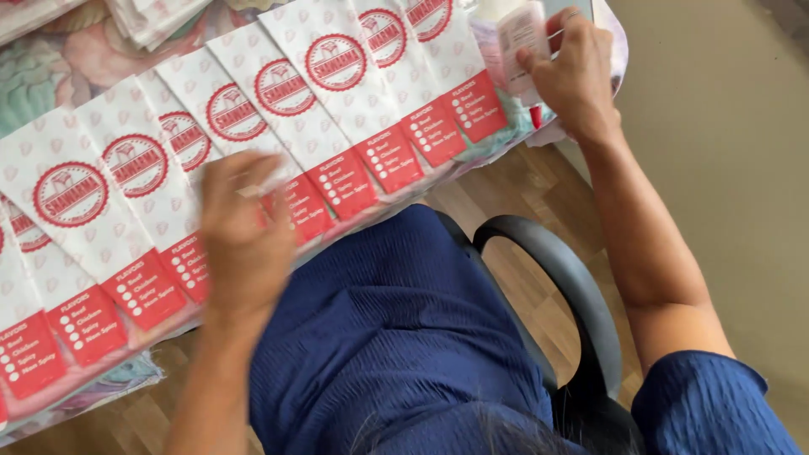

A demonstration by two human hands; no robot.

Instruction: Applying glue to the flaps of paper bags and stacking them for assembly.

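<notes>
Paper sleeves (pixel 337 109), white with a round red emblem and a red band at the lower end, are lying in a slanted, overlapping row along the near edge of a table under a floral cloth (pixel 50 72). We are looking down on them from a seat. Our lap in a blue ribbed garment (pixel 396 337) is filling the lower middle, and the black chair armrest (pixel 556 270) is curving over the wooden floor (pixel 514 190) on the right.

Our left hand (pixel 244 244) is hovering over the middle of the row, blurred with motion. Its fingers are curling down onto the red end of one sleeve, but we cannot tell whether they are pinching it or only pressing on it.

Our right hand (pixel 577 72) is reaching to the far right end of the row. There its thumb and fingers are closing firmly on a small pale packet (pixel 521 38), which it is holding upright just beyond the last sleeve.

A loose stack of more white paper (pixel 156 17) is sitting at the top edge, well apart from both hands.

As we judge it, the sleeves are being fanned and squared so that each red band is showing. The left hand is working the middle while the right is busy with the packet at the end.

Any further nudge there is calling for a light, flat touch, since the overlapped sleeves are looking thin and likely to slide together
</notes>
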